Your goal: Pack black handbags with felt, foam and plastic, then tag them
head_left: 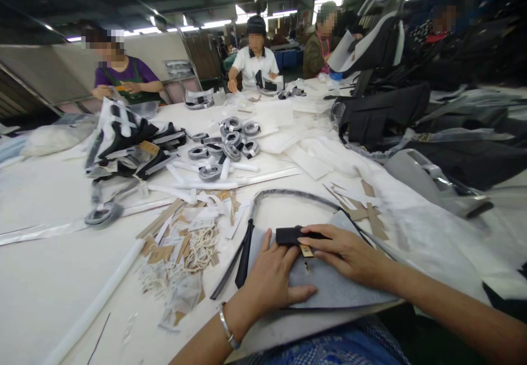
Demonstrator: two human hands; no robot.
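Observation:
A handbag covered in pale grey sheeting (329,285) lies flat at the table's near edge, its wrapped handle (288,194) arching away from me. My left hand (269,274) rests on the covering with fingers spread, its fingertips close to a black flap tab (288,236). The fingers of my right hand (348,252) are closed on the tab's right end. Beside them shows a gold clasp plate (306,251), with a small metal fitting (306,267) below it. A black tassel-like piece (245,258) hangs at the bag's left side.
Left of the bag lie tangled cords with tags (201,250) and a white tube (102,299). Coiled wrapped straps (233,137) and a pile of bags (123,134) are farther back. Black bags (382,112) crowd the right. Several people work across the table.

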